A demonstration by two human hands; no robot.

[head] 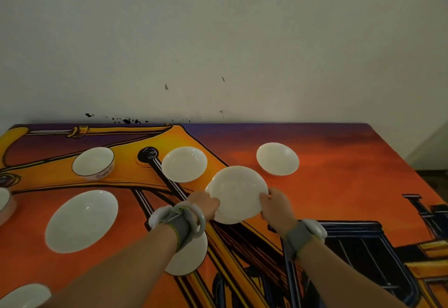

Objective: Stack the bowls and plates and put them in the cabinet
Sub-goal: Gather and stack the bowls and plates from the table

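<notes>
My left hand (205,204) and my right hand (276,204) grip opposite edges of a white plate (236,192), tilted a little above the table's middle. Behind it stand two white bowls (184,163) (278,158), and a bowl with a dark rim (93,162) stands further left. A large white plate (81,220) lies at the left. Another plate (191,256) lies under my left wrist, partly hidden. A further white dish (23,295) shows at the bottom left corner.
The table (339,186) wears an orange and purple printed cloth and stands against a pale wall (218,41). A pale dish (4,201) is cut off at the left edge. The table's right edge drops to the floor (434,179).
</notes>
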